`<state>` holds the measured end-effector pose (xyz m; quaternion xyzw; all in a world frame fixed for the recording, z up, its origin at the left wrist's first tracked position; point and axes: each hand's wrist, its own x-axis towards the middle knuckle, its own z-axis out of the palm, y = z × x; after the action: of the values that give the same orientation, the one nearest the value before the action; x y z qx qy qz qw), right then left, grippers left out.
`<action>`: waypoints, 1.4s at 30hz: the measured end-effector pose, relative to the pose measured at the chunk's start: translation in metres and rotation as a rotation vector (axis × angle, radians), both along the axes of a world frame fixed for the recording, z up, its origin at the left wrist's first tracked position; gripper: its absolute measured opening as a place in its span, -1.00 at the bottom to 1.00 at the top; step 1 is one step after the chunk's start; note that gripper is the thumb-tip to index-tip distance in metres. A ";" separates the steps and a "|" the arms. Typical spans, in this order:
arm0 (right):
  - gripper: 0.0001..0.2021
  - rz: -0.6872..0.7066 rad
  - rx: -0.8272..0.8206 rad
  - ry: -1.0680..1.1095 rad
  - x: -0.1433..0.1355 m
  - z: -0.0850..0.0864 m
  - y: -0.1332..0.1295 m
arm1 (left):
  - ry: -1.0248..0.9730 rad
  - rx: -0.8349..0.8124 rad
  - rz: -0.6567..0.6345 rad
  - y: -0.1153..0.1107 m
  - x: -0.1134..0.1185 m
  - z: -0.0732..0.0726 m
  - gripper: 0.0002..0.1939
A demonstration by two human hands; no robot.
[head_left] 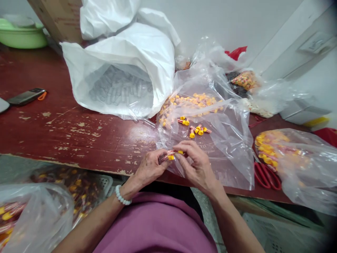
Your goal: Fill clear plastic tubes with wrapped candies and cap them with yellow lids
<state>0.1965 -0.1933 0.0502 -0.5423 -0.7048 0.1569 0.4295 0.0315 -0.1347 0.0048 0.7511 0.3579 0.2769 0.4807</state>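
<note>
My left hand (pixel 151 165) is closed with thumb and fingers around a small red-and-white patterned tube with a yellow cap (pixel 171 157). My right hand (pixel 196 165) pinches at the right end of the patterned piece, where another yellow bit (pixel 180 152) shows between the fingertips. Whether these are one or two pieces I cannot tell. Just beyond my hands, several loose yellow-capped tubes (pixel 200 130) lie on a clear plastic bag (pixel 231 140). More of them form a pile (pixel 195 102) at the bag's far part.
A white sack (pixel 160 66) gapes toward me with clear plastic tubes (pixel 118 88) inside. Red-handled scissors (pixel 267 177) lie at right beside a filled bag (pixel 279 147). At left are a phone (pixel 26 97) and a green basin (pixel 22 37). Below the table edge sit bags of capped tubes (pixel 79 189).
</note>
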 end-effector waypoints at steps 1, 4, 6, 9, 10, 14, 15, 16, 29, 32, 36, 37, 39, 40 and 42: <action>-0.81 0.044 0.002 -0.023 -0.006 0.003 -0.003 | 0.016 0.028 -0.012 -0.001 0.000 0.001 -0.73; -0.76 0.087 0.005 -0.049 -0.011 0.002 -0.005 | 0.065 0.087 -0.028 -0.003 -0.001 0.004 -0.71; -0.74 0.048 0.000 -0.003 -0.010 0.000 -0.001 | 0.112 0.113 -0.018 -0.004 -0.002 0.005 -0.72; -0.76 -0.069 0.003 0.105 -0.010 -0.002 0.013 | 0.207 0.155 -0.029 -0.008 0.000 0.008 -0.75; -0.75 -0.112 0.023 0.128 -0.011 -0.002 0.018 | 0.236 0.171 -0.052 -0.010 0.002 0.008 -0.77; -0.67 -0.156 0.111 0.110 -0.027 -0.006 0.030 | 0.269 0.212 -0.118 -0.021 0.012 0.005 -0.90; -0.66 -0.119 0.106 0.091 -0.031 -0.007 0.030 | 0.260 0.219 -0.117 -0.023 0.014 0.004 -0.92; -0.64 -0.076 0.094 0.073 -0.035 -0.008 0.029 | 0.253 0.227 -0.113 -0.026 0.015 0.002 -0.91; -0.55 -0.225 -0.202 0.700 -0.024 -0.029 0.041 | -0.031 -0.469 -0.189 -0.022 0.008 0.007 -0.87; -0.60 -0.202 -0.069 0.390 -0.031 -0.031 0.033 | -0.008 -0.426 -0.206 -0.021 0.007 0.006 -0.90; -0.63 -0.130 -0.007 0.256 -0.044 -0.029 0.028 | 0.056 -0.254 -0.145 -0.027 0.006 0.009 -0.96; -0.63 -0.130 -0.029 0.287 -0.047 -0.028 0.029 | 0.050 -0.251 -0.134 -0.029 0.005 0.011 -0.95; -0.62 -0.139 -0.108 0.390 -0.051 -0.028 0.033 | -0.004 -0.312 -0.118 -0.031 -0.002 0.012 -0.92; -0.61 -0.155 -0.152 0.461 -0.052 -0.029 0.036 | -0.051 -0.366 -0.103 -0.029 -0.009 0.012 -0.90; -0.61 -0.203 -0.204 0.616 -0.055 -0.035 0.042 | -0.180 -0.462 -0.002 -0.024 -0.036 0.009 -0.84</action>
<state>0.1420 -0.1518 0.0151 -0.5770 -0.4650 0.3395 0.5793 -0.0041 -0.1587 0.0135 0.5940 0.3669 0.2531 0.6697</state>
